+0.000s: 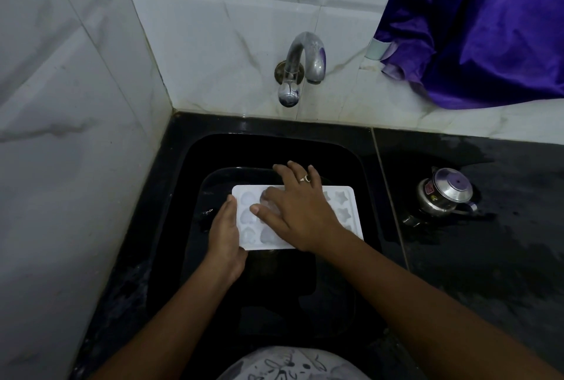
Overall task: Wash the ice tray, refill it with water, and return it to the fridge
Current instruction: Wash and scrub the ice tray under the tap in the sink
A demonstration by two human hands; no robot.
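Observation:
A white ice tray (346, 211) with heart and star shaped cells is held level over the black sink (189, 172). My left hand (225, 236) grips the tray's left edge, thumb along the rim. My right hand (300, 211) lies flat on top of the tray, its straight, spread fingers pressing on the middle cells; a ring shows on one finger. The hand covers the tray's centre. A chrome tap (300, 65) juts from the tiled wall above the sink, and no water stream is visible.
A small steel kettle (445, 193) with a lid stands on the wet black counter (488, 242) to the right of the sink. A purple cloth (476, 28) hangs at the upper right. White tiled walls (76, 104) close in the left and back.

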